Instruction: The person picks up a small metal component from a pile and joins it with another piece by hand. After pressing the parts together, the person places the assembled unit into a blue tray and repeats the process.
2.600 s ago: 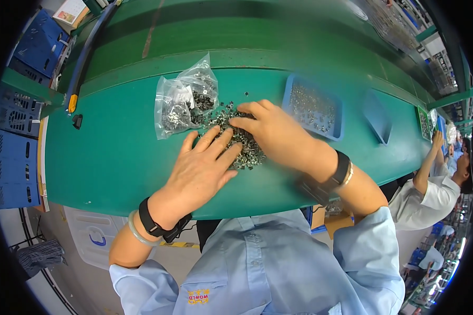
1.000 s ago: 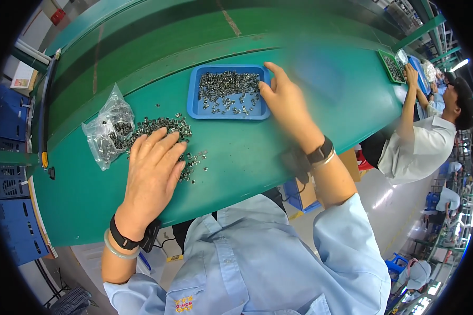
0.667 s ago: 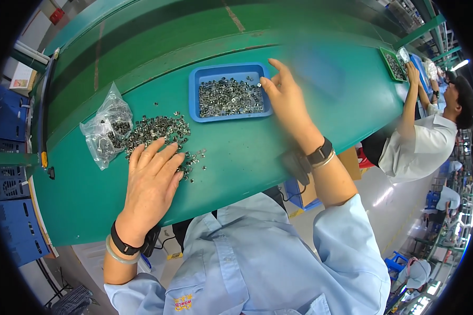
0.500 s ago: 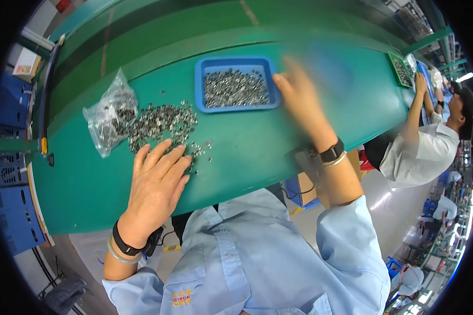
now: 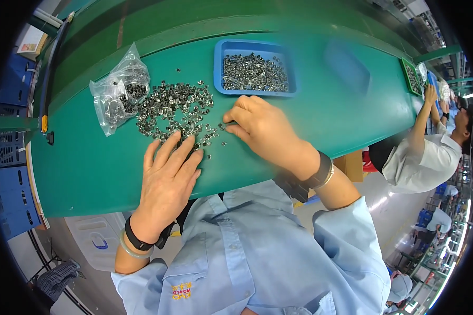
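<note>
I find the left hand [image 5: 167, 185] palm down over the green table [image 5: 84, 176], fingers spread and slightly bent, its grip released; the fingertips lie at the near edge of the loose pile of small metal pieces [image 5: 176, 102]. The right hand [image 5: 266, 129] sits at the right side of the same pile, thumb and forefinger brought close together and pointing left. A small piece [image 5: 221, 126] shows right at those fingertips; I cannot tell whether it is pinched or merely lies beside them. The pile itself spreads over the table on the far side of the left hand, thinning toward the right hand, with one stray piece [image 5: 178, 70] apart on its far side. I record a clear plastic bag [image 5: 109, 102] at the pile's left, partly filled with similar pieces. A blue tray [image 5: 255, 48] stands beyond the right hand, to the right of the pile, and holds a broad layer of metal pieces. Farther right I note a blurred blue object [image 5: 348, 68] on the table, its details unclear. At the far right, a co-worker in a pale shirt [image 5: 424, 164] reaches toward the table, near a green tray [image 5: 407, 73].
</note>
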### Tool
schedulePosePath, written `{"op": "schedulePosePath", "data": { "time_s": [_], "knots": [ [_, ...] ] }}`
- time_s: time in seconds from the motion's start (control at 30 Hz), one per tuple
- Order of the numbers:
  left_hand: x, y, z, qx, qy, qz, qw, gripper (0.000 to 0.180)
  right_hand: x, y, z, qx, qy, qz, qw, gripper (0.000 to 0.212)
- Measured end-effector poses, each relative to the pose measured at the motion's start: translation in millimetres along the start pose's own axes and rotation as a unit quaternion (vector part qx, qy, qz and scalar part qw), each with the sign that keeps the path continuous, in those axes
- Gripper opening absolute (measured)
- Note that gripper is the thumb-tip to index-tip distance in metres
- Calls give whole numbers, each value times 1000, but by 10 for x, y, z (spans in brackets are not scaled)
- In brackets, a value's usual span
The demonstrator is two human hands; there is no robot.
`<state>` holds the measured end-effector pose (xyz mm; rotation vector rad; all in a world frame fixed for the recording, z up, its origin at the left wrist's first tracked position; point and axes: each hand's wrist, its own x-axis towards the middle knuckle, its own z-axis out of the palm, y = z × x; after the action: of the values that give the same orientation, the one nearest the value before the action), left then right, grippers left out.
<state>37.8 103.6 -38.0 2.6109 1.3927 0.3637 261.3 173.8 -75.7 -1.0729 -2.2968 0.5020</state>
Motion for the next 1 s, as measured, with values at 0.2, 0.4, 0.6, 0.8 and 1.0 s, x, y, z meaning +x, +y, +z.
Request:
{"op": "schedulePosePath", "data": {
  "time_s": [0.2,0.4,0.6,0.8,1.0],
  "knots": [
    [-225,72,-18,-288,71,-112,948,26,-68,-236,-43,121,27,8,992,18],
    [-47,287,90,-695,52,-225,681,19,-137,-562,-300,134,43,-72,987,22],
    [-96,455,98,-815,11,-216,537,18,-316,-671,-366,140,63,-76,985,26],
    [-3,771,50,-847,4,-187,497,19,-527,-689,-562,156,101,-39,982,21],
    [570,1626,-209,-752,47,-252,607,21,-839,-308,-1409,80,141,-140,977,17]
  ]
}}
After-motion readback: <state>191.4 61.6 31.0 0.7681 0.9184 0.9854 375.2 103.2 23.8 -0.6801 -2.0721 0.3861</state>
